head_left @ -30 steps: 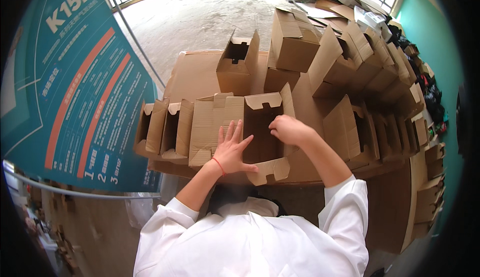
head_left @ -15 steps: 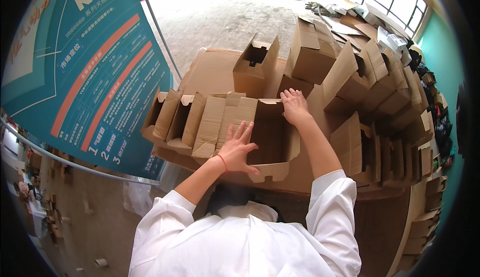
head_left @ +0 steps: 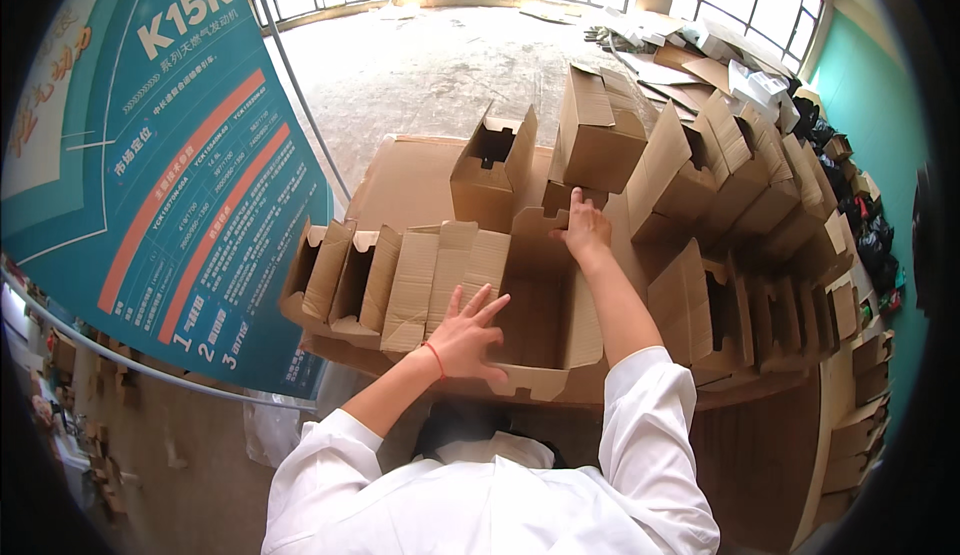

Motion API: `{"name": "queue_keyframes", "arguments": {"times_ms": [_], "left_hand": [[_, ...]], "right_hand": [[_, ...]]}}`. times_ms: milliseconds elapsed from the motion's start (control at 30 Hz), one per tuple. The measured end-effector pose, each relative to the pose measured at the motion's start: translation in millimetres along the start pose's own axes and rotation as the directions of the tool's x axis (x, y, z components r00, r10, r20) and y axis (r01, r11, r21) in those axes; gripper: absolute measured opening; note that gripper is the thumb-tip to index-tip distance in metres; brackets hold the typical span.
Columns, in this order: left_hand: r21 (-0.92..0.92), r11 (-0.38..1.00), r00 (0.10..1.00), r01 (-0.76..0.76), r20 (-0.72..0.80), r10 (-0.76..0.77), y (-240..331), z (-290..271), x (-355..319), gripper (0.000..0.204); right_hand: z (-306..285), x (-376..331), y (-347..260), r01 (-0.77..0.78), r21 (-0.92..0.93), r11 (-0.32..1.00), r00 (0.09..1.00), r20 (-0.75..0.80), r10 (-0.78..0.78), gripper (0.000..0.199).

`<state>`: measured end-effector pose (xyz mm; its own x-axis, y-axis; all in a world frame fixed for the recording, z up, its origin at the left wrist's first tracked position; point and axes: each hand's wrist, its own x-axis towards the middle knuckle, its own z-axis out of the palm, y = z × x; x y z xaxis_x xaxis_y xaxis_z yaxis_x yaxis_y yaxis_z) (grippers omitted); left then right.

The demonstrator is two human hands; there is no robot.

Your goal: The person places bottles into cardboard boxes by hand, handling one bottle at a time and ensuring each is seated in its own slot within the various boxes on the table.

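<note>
A tall teal banner (head_left: 190,195) with orange bars is standing to the left of the open carton (head_left: 537,320). A cardboard-topped work surface (head_left: 400,170) is bearing the open carton and spreading beyond it. Well past the far right of the open carton, a scrap heap (head_left: 705,70) of cardboard and white pieces is lying. To its right, two groups of cartons are standing close-packed, a far row (head_left: 740,170) and a near row (head_left: 745,315), their flaps rising. Just past its far right corner, a tall carton (head_left: 600,135) is standing in the way of the reaching right hand (head_left: 585,227). A flap-up carton (head_left: 492,170) is standing beyond its far left, and two slim cartons (head_left: 340,280) are standing to its left, past some creased cardboard panels (head_left: 455,270) at its side.

The open carton itself is sitting mouth up between the two hands. The right hand is reaching to its far end, index finger extending and thumb lying by the far flap (head_left: 533,223); whether it is pinching that flap cannot be told. The left hand (head_left: 468,343) is hovering or resting at its near left corner, fingers spreading wide, gripping nothing, thumb pointing toward the notched near flap (head_left: 530,382). A red cord (head_left: 436,360) is circling the left wrist.
</note>
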<state>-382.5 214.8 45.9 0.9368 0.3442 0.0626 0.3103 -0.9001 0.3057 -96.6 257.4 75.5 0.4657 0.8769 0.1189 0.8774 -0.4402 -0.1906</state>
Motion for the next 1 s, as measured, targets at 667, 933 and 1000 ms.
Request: {"name": "queue_keyframes", "arguments": {"times_ms": [667, 933, 1000], "left_hand": [[-0.036, 0.999, 0.998, -0.023, -0.056, 0.021, 2, 1, -2, 0.053], [-0.04, 0.998, 0.997, -0.053, -0.06, 0.05, 0, 1, 0, 0.045], [-0.042, 0.999, 0.997, -0.032, -0.065, 0.029, -3, 2, -2, 0.045]], "right_hand": [[52, -19, 26, 0.24, 0.094, 0.966, 0.963, 0.099, -0.249, 0.028], [31, -46, 43, 0.192, 0.326, 0.926, 0.98, -0.114, -0.163, 0.048], [-8, -70, 55, 0.113, 0.446, 0.888, 0.961, -0.276, 0.016, 0.048]]}}
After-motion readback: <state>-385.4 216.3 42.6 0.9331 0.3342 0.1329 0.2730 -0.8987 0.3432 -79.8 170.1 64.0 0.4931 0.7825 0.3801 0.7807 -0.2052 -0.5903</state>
